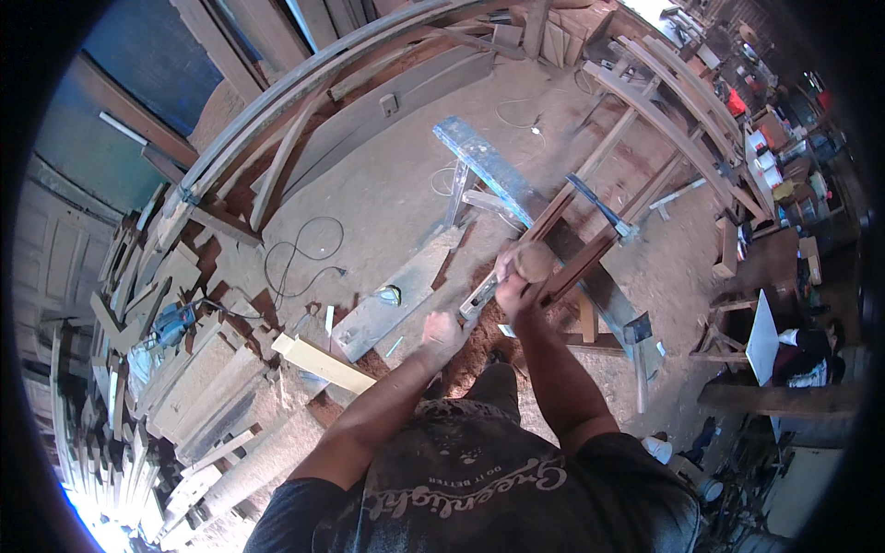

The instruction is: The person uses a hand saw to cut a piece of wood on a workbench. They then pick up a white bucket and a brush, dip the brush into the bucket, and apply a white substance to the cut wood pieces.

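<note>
The person stands over a narrow wooden bench with worn blue paint (470, 149), which runs diagonally across the dusty floor. Two long, dark reddish-brown wooden rails (583, 264) lie side by side across it, and a blue bar clamp (597, 203) spans them at their far part. Near the rails' closer ends, a slim, pale-edged, bar-shaped piece (480, 293) slants between the two hands. The left hand (444, 333) is at its lower end with the fingers curled; whether they grip it cannot be told. The right hand (518, 293) is bent in near its upper end, just below a rounded tan object (534, 263); its fingers are partly hidden, so what they hold cannot be told.

To the right, a hammer-like tool with a dark head and a pale handle (642, 391) is beside the near end of the bench. On the left, a broad greyish board (364, 328) bears a small rounded item (390, 295), too small to identify. A pale yellow plank (323, 362) lies near the left forearm. Farther left are a looped black cable (297, 249) and a blue power tool (173, 323) among stacked timber offcuts.
</note>
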A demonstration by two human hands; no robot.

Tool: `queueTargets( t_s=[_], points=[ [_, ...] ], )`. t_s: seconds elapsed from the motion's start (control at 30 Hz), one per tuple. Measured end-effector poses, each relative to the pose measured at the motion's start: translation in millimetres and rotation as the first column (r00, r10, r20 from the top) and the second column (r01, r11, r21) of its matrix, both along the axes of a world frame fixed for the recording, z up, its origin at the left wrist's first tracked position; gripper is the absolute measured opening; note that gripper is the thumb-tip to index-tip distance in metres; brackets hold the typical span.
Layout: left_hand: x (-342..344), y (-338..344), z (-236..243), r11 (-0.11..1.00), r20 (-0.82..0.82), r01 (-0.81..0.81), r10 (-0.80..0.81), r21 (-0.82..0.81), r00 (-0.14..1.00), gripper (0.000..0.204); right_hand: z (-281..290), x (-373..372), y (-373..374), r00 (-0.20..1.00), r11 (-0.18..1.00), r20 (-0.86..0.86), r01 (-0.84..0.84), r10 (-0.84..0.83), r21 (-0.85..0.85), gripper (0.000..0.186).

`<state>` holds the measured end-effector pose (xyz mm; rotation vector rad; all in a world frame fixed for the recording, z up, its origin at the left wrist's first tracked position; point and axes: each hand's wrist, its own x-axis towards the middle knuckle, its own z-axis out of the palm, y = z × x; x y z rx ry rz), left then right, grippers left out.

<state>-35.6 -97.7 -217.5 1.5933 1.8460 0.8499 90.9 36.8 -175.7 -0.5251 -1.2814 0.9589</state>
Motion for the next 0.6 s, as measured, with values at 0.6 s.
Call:
queueTargets(
  t_s=[0.6],
  points=[
    [2.0, -0.6, -7.7, 0.975, -0.056, 0.032, -0.045, -0.219, 0.997, 0.053, 78.8, 10.9, 42.9, 0.949, 0.547, -0.227, -0.073, -0.219, -0.834, 0.068]
  ],
)
